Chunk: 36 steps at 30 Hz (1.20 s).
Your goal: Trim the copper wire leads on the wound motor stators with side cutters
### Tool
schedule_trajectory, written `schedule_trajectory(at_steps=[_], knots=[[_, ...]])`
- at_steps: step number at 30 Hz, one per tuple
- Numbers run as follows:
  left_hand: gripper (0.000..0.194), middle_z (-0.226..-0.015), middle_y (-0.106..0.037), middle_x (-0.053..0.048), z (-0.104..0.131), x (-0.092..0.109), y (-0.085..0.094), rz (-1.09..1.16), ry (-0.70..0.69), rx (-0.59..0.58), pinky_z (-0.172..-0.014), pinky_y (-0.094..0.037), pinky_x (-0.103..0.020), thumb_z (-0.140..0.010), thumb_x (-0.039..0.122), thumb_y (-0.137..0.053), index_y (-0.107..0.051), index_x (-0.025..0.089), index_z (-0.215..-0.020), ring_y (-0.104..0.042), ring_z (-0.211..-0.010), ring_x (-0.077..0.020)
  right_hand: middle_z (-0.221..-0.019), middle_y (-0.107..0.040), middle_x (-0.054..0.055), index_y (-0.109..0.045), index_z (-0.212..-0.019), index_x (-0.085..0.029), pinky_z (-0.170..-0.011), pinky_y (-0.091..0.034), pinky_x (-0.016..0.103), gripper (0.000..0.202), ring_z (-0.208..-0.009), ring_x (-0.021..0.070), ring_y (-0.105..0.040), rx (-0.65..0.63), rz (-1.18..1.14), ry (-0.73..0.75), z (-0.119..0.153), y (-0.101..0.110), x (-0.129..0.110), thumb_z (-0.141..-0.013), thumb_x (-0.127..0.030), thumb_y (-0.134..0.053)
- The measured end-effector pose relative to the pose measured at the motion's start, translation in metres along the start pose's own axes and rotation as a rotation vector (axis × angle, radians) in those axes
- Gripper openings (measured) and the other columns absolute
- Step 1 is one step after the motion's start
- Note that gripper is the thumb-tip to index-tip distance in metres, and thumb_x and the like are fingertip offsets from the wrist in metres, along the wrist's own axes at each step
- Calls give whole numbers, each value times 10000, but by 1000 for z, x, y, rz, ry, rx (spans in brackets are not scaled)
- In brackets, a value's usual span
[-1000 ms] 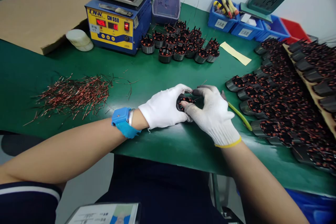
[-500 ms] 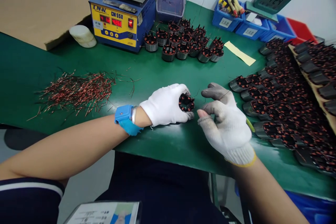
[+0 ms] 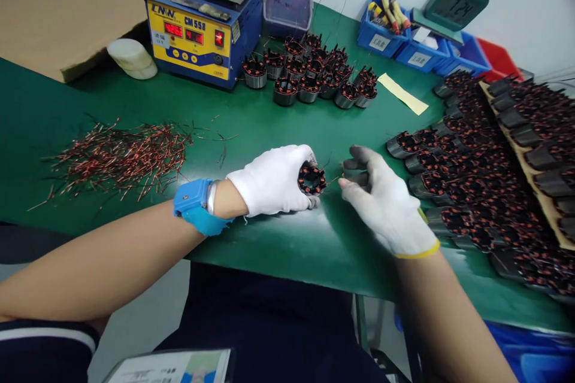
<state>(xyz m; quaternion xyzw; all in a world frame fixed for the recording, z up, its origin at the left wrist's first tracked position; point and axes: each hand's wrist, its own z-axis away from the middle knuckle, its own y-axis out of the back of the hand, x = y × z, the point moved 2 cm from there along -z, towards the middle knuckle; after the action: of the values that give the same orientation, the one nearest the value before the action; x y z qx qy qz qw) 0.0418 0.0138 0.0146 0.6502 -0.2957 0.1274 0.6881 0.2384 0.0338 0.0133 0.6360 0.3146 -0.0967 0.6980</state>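
Note:
My left hand [image 3: 279, 181], in a white glove, grips a round motor stator [image 3: 311, 180] with black slots and copper windings, its open end facing right and up. Thin wires stick out from its right side. Just right of it is my right hand [image 3: 377, 194], gloved, with fingers curved and thumb apart; its fingers are partly hidden behind one another, and nothing can be seen in them. A green and yellow object shows in part behind the right glove. A pile of cut copper wires [image 3: 128, 158] lies left of my left hand.
A blue and yellow CM558 device [image 3: 191, 33] stands at the back left beside a white round block [image 3: 132, 58]. Behind my hands is a cluster of stators [image 3: 309, 90]; many more rows [image 3: 476, 191] fill the right side. Blue bins [image 3: 420, 60] and a clock [image 3: 456, 5] stand at the back.
The stator now faces more upward in my left hand. My right hand has turned, its back now more visible and its fingers more bent. The whole view has shifted slightly.

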Motion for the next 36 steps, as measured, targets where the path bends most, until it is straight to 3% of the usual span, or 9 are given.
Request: schedule_trajectory(at_steps=[3,6,9,15,18,22,25,29,36], knots=[[522,-924,-675,-6,1,-2,0,16,-6,-11,-632,-471,-300,-592,499,-748,-582,230,-1008,-641,-795,-218,-1004,-680,67,-531,-1261,-190,-605,-463,285,460,-730,171,-623,-169,-183,-9,-6,-2,2,-879,-442,-493],[490,-913,-679,-1,1,-1,2,8,-37,-11,-633,-469,-298,-598,480,-745,-593,230,-992,-645,-793,-218,-713,-644,20,-657,-867,-208,-576,-385,282,301,-625,163,-560,-240,77,-26,-10,-2,-4,-893,-425,-450],[472,-910,-682,-5,0,1,3,-5,-56,-6,-641,-468,-299,-596,467,-747,-605,222,-973,-648,-797,-222,-640,-603,15,-621,-743,-206,-592,-355,289,297,-592,159,-524,-166,261,-45,-11,0,-11,-883,-403,-447],[500,-921,-686,2,0,2,4,8,-48,-45,-622,-462,-291,-596,479,-742,-597,229,-1004,-650,-784,-213,-666,-627,-3,-628,-839,-218,-553,-343,261,359,-602,152,-537,-179,14,-51,-21,-9,-13,-904,-487,-400],[510,-965,-681,0,0,3,5,2,-70,-59,-674,-478,-298,-597,479,-740,-604,234,-1023,-649,-834,-217,-657,-626,8,-641,-768,-224,-554,-347,277,306,-612,172,-553,-184,173,-77,-25,-6,-9,-870,-445,-456],[514,-981,-677,3,0,2,4,7,-53,-76,-691,-486,-303,-597,486,-739,-600,240,-1027,-644,-856,-220,-787,-670,73,-677,-847,-215,-618,-426,343,291,-712,236,-611,110,417,-85,-9,16,-8,-876,-398,-451],[521,-977,-674,2,1,2,3,4,-44,-76,-673,-481,-301,-607,492,-735,-582,240,-1036,-644,-836,-216,-1186,-626,119,-564,-1239,-219,-649,-492,351,500,-775,222,-628,252,209,192,13,22,-18,-825,-499,-553],[496,-986,-666,-15,2,2,3,3,-73,-87,-662,-473,-298,-631,463,-721,-560,220,-1032,-643,-841,-218,-1338,-559,123,-309,-1481,-241,-617,-503,342,905,-809,244,-655,-59,268,344,22,2,-24,-712,-556,-667],[451,-950,-676,-13,0,-1,4,20,-120,-90,-674,-478,-292,-647,408,-717,-578,209,-1027,-652,-808,-204,-998,-727,44,-671,-1088,-246,-662,-433,284,322,-899,234,-657,-304,275,161,5,-6,-8,-915,-405,-451]])
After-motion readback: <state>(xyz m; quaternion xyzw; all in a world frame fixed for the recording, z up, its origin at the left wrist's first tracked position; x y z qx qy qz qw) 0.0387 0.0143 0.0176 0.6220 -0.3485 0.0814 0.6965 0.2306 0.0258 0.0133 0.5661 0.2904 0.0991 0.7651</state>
